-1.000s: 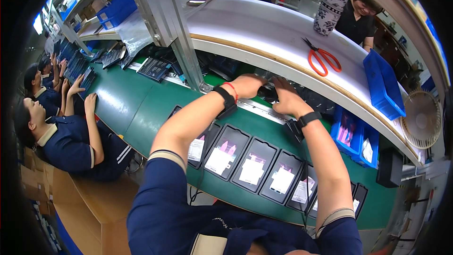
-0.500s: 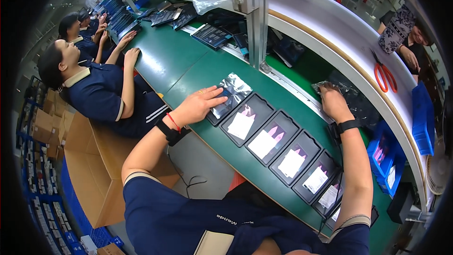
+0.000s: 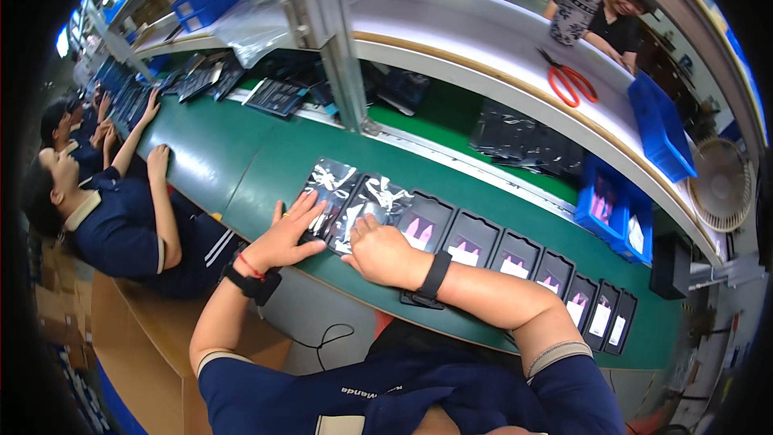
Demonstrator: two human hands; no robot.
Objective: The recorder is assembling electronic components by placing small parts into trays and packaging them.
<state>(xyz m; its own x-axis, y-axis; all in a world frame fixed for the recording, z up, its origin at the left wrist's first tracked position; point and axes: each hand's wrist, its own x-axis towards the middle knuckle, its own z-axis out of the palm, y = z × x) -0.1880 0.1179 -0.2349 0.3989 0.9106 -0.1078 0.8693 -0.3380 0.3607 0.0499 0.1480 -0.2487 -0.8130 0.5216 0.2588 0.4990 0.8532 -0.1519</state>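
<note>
A row of shallow black trays [image 3: 483, 231] runs along the near edge of the green bench, with white cards [image 3: 465, 254] and pink pointed shapes showing in them. The two leftmost places are covered by a shiny plastic sheet [image 3: 332, 180] and a second shiny sheet [image 3: 378, 196]. My left hand [image 3: 283, 235] rests at the lower left of the first sheet, fingers spread, holding nothing. My right hand [image 3: 385, 252] is closed, its curled fingers at the lower part of the second sheet; the fingertips are partly hidden.
Dark glossy sheets [image 3: 523, 138] lie under the curved shelf [image 3: 475, 40], which carries red-handled scissors [image 3: 570, 82]. Blue bins [image 3: 613, 208] stand at the right. A metal post [image 3: 342, 84] rises behind the trays. A co-worker [image 3: 117, 221] sits at the left, near a cardboard box [image 3: 153, 338].
My right hand has come from the dark sheets under the shelf to the second tray, where a shiny sheet now lies. The view has turned; my left hand stays by the first tray.
</note>
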